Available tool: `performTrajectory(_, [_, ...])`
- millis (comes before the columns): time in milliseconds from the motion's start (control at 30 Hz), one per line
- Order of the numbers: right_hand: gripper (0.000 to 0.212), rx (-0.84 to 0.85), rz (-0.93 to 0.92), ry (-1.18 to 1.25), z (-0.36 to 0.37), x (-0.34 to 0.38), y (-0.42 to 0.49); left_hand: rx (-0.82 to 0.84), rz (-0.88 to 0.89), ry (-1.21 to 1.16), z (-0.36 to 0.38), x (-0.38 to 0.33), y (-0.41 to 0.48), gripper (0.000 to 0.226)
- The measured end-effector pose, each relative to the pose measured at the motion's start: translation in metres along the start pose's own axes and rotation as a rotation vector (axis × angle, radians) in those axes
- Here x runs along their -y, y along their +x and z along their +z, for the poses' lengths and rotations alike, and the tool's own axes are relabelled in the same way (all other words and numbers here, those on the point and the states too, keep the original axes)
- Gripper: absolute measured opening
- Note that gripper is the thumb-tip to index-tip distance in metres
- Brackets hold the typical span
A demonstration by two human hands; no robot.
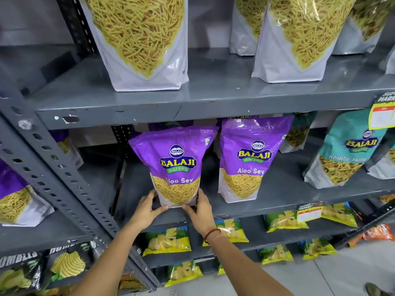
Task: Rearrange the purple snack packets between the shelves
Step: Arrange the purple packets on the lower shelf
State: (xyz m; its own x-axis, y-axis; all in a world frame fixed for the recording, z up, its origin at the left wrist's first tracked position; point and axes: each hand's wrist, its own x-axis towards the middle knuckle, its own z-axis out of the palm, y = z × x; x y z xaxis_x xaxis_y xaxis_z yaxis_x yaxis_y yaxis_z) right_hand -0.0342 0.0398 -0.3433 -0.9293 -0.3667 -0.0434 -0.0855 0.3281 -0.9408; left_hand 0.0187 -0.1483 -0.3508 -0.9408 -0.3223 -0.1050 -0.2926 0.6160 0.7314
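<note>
A purple Aloo Sev packet (pixel 175 165) stands upright near the front edge of the middle grey shelf (pixel 277 195). My left hand (pixel 147 208) grips its lower left corner and my right hand (pixel 199 210) grips its lower right corner. A second purple packet (pixel 250 159) stands just to its right, apart from my hands. More purple packets show behind these two. On the upper shelf (pixel 213 97) stand two large packets (pixel 141 43) (pixel 303 39), only their white bottoms and yellow windows visible.
A slotted steel upright (pixel 64 178) divides this bay from the left bay, where another purple packet (pixel 17 195) sits. Teal packets (pixel 344 150) stand at right. Yellow-green chip bags (pixel 168 240) fill the lower shelves. A price tag (pixel 382 114) hangs at far right.
</note>
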Motion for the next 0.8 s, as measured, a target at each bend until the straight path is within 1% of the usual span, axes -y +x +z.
performTrajectory(200, [0.059,0.032,0.0,0.004,-0.005,-0.001,0.001,0.018,-0.014,0.02,0.001,-0.002,0.0,0.077])
performTrajectory(367, [0.06,0.064,0.01,0.012,-0.008,-0.002,0.001,0.036,-0.032,0.034,0.001,-0.001,0.0,0.077])
performTrajectory(433, [0.059,0.083,-0.003,-0.009,-0.011,-0.002,0.002,0.027,-0.02,0.044,0.0,-0.001,0.001,0.076])
performTrajectory(500, [0.063,0.116,-0.012,-0.032,-0.015,-0.002,0.002,0.002,-0.033,0.022,0.0,-0.002,0.001,0.078])
performTrajectory(567, [0.068,0.141,-0.026,-0.037,-0.021,-0.004,-0.001,-0.064,-0.085,-0.086,0.002,-0.006,-0.003,0.081])
performTrajectory(633, [0.068,0.113,-0.029,-0.036,-0.033,-0.012,-0.006,-0.223,-0.096,-0.146,0.006,-0.011,-0.011,0.076])
performTrajectory(667, [0.062,0.071,-0.029,-0.04,-0.042,-0.017,-0.009,-0.337,-0.085,-0.14,0.011,-0.013,-0.017,0.067])
performTrajectory(700, [0.051,0.012,-0.033,-0.046,-0.052,-0.025,-0.012,-0.455,-0.064,-0.133,0.017,-0.016,-0.026,0.053])
performTrajectory(733, [0.039,-0.058,-0.037,-0.046,-0.063,-0.033,-0.016,-0.538,-0.027,-0.135,0.026,-0.02,-0.035,0.038])
performTrajectory(767, [0.027,-0.133,-0.037,-0.036,-0.074,-0.041,-0.02,-0.569,0.019,-0.127,0.037,-0.026,-0.045,0.029])
performTrajectory(800, [0.021,-0.21,-0.034,-0.014,-0.086,-0.05,-0.023,-0.553,0.066,-0.104,0.051,-0.033,-0.052,0.026])
